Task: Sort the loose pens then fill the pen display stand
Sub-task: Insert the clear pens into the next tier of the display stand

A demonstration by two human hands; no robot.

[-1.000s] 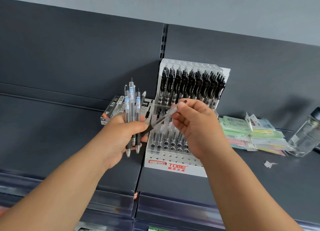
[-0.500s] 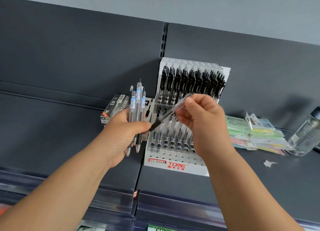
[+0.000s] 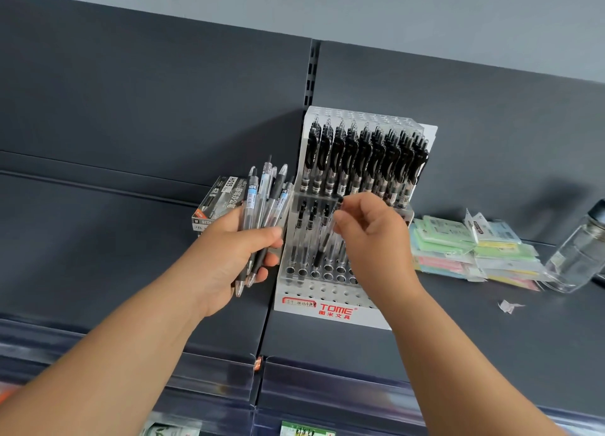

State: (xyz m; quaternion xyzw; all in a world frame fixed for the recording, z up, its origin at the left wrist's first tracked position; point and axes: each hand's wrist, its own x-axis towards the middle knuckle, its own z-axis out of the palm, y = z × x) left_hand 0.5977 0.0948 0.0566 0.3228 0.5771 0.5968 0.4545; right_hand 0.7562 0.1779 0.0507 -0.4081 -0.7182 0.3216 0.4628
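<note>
A white tiered pen display stand [image 3: 330, 311] marked TOME sits on the dark shelf. Its back rows are full of black-clipped pens [image 3: 363, 160]; the lower front rows show several empty holes. My left hand [image 3: 229, 259] grips a bundle of several clear pens [image 3: 262, 213], tips down, just left of the stand. My right hand [image 3: 373, 236] pinches the top of one clear pen with a black grip [image 3: 322, 247]. That pen stands nearly upright with its tip at a hole in a front row.
A pen box [image 3: 217, 203] lies behind my left hand. Stacked pastel packets [image 3: 458, 252] lie right of the stand, then a clear glass jar [image 3: 579, 255] and a paper scrap [image 3: 509, 305]. The shelf's front edge runs below.
My right hand has swung the single pen from a slant to nearly upright and lowered it into the stand's front rows. The left hand's bundle has tilted slightly right.
</note>
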